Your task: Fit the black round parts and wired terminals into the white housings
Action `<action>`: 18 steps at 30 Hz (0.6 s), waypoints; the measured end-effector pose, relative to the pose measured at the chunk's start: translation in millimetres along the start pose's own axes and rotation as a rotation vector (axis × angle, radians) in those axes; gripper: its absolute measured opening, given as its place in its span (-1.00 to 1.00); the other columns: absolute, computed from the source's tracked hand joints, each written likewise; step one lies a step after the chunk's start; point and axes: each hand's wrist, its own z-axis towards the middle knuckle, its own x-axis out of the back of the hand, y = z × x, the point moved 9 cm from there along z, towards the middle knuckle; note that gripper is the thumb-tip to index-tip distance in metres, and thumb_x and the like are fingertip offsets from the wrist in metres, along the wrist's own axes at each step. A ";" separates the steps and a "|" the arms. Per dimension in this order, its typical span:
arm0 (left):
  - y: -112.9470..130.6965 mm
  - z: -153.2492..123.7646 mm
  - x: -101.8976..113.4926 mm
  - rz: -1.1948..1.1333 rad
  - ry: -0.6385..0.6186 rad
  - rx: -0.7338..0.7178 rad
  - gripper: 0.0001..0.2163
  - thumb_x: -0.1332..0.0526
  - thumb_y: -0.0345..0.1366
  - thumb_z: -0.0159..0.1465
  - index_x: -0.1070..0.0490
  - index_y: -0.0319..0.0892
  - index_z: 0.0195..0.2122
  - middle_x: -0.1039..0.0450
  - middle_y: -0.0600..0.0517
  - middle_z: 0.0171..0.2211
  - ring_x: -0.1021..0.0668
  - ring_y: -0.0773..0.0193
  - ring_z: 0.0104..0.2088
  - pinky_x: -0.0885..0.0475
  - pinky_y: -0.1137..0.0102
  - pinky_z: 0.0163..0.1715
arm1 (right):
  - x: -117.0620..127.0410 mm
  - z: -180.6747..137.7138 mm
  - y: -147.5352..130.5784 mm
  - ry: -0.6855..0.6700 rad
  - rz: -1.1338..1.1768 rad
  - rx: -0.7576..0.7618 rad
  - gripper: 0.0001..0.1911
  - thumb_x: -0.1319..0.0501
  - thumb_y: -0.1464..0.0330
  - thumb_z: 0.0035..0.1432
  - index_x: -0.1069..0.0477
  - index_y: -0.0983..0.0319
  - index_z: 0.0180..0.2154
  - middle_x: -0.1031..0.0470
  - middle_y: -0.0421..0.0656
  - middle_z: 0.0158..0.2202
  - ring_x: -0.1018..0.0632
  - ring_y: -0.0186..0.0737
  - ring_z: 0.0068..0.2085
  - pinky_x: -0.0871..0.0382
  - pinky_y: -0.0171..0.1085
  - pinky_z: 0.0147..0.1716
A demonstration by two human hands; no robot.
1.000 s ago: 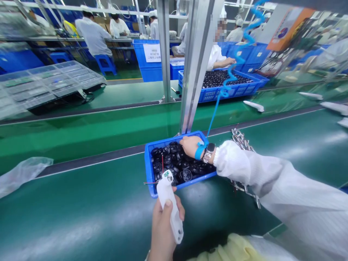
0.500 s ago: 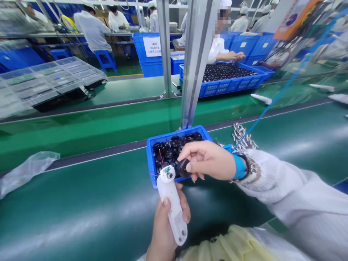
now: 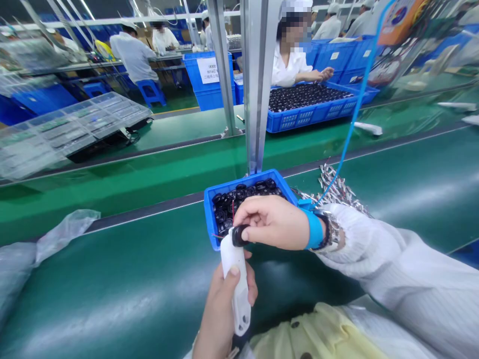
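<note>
The green bench is carrying a blue crate heaped with black parts, and metal pieces are lying just right of the crate. Just in front of the crate, the left hand is clenching a white housing, its fingers wrapped around it. Over the crate's near rim, the right hand, wearing a blue strap, is grasping a black part between its fingers, pressing it onto the housing's top end.
</note>
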 end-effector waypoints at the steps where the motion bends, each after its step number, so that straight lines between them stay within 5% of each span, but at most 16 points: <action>1: 1.9 -0.7 -0.1 0.031 0.004 0.008 -0.68 -0.04 -0.06 0.23 -0.27 -0.19 -0.13 -0.28 0.11 -0.57 -0.29 0.42 -0.63 -0.15 0.47 -0.63 | 0.5 1.4 1.0 -0.003 0.002 0.002 -0.91 -0.23 0.53 -0.11 -0.42 0.31 -0.44 -0.38 -0.24 -0.44 -0.39 -0.48 -0.48 -0.32 -0.47 -0.49; 9: 21.8 2.7 0.2 0.402 0.123 -0.058 -0.67 -0.05 -0.01 0.21 -0.33 -0.20 -0.27 -0.28 0.11 -0.63 -0.31 0.35 -0.63 -0.16 0.44 -0.60 | -6.0 1.7 46.9 0.042 0.493 -0.056 -0.79 -0.33 0.38 -0.15 -0.42 0.34 -0.40 -0.37 -0.27 -0.54 -0.37 -0.50 -0.58 -0.29 -0.48 -0.60; 13: 37.1 8.0 2.1 0.726 0.222 -0.134 -0.66 -0.08 0.02 0.17 -0.36 -0.18 -0.36 -0.30 0.10 -0.67 -0.33 0.28 -0.62 -0.18 0.42 -0.58 | -10.3 -15.5 69.2 0.140 0.567 -0.153 -0.75 -0.22 0.35 0.00 -0.44 0.36 -0.26 -0.38 -0.27 -0.63 -0.39 -0.48 -0.65 -0.26 -0.50 -0.69; 18: 50.0 13.8 -12.1 0.861 0.234 -0.267 -0.69 -0.14 -0.02 0.12 -0.41 -0.16 -0.32 -0.43 0.03 -0.58 -0.41 0.19 -0.55 -0.18 0.41 -0.56 | -5.8 -27.6 72.0 0.171 0.612 -0.162 -0.76 -0.14 0.33 0.08 -0.39 0.37 -0.24 -0.37 -0.27 -0.66 -0.42 -0.46 -0.65 -0.27 -0.51 -0.69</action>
